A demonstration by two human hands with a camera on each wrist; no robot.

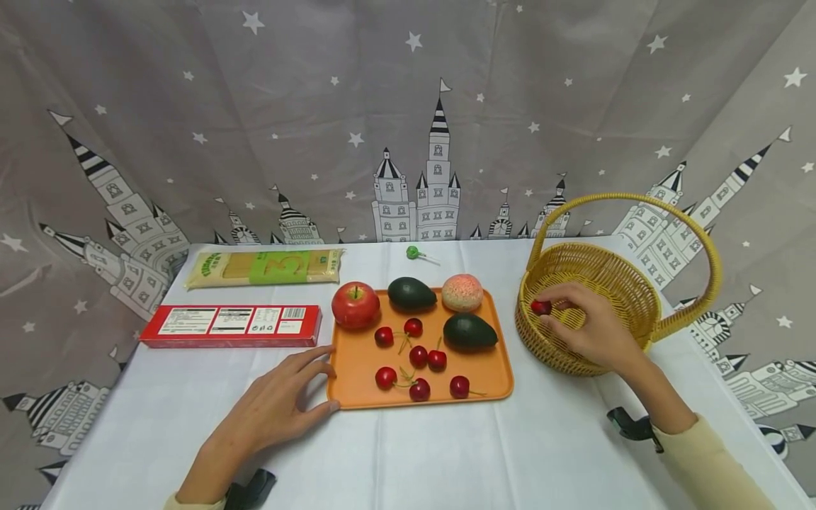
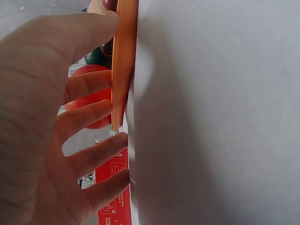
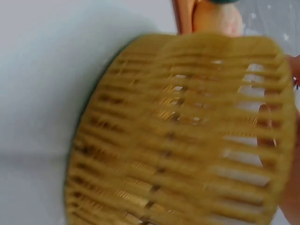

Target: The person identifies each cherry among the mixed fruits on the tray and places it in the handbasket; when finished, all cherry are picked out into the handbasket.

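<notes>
My right hand (image 1: 596,327) pinches a red cherry (image 1: 541,307) between thumb and fingers, over the left part of a yellow woven basket (image 1: 542,347) with a tall arched handle. In the right wrist view the basket wall (image 3: 178,131) covers most of that hand. At the orange tray's left edge, my left hand (image 1: 274,405) rests with fingers spread; its thumb and some fingertips touch the rim of the tray (image 2: 123,70). On the tray lie several cherries (image 1: 418,356), a red apple (image 1: 355,305), two dark green avocados (image 1: 469,331) and a pinkish peach (image 1: 462,292).
A red box (image 1: 231,326) lies left of the tray, and a yellow packet of noodles (image 1: 264,268) lies behind it. Near the table's back edge is a green lollipop (image 1: 413,252). A grey curtain (image 1: 287,106) with printed castles hangs behind the white tablecloth (image 1: 433,453).
</notes>
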